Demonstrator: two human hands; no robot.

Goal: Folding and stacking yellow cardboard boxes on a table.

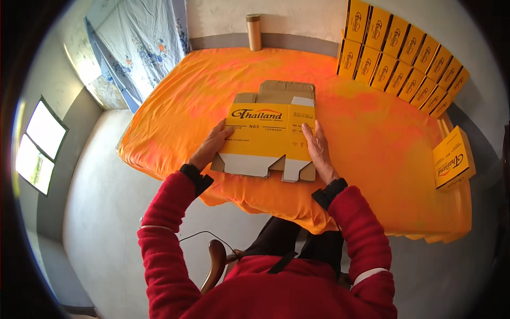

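Observation:
Between my two hands is a flattened cardboard box (260, 139), yellow with black print and a red curve, its white and brown flaps sticking out at the near and far ends. My left hand (211, 144) grips its left edge, thumb on top and the other fingers mostly hidden beneath. On the right edge my right hand (320, 149) is closed the same way, thumb over the printed face. The carton is held over the near part of a table draped in an orange cloth (382, 154).
Several yellow boxes (396, 58) stand stacked in two rows along the far right. One more yellow box (451, 160) sits at the right edge. A tan flask (254, 33) stands at the back by the wall. A wooden chair arm (215, 263) and thin cable are below left.

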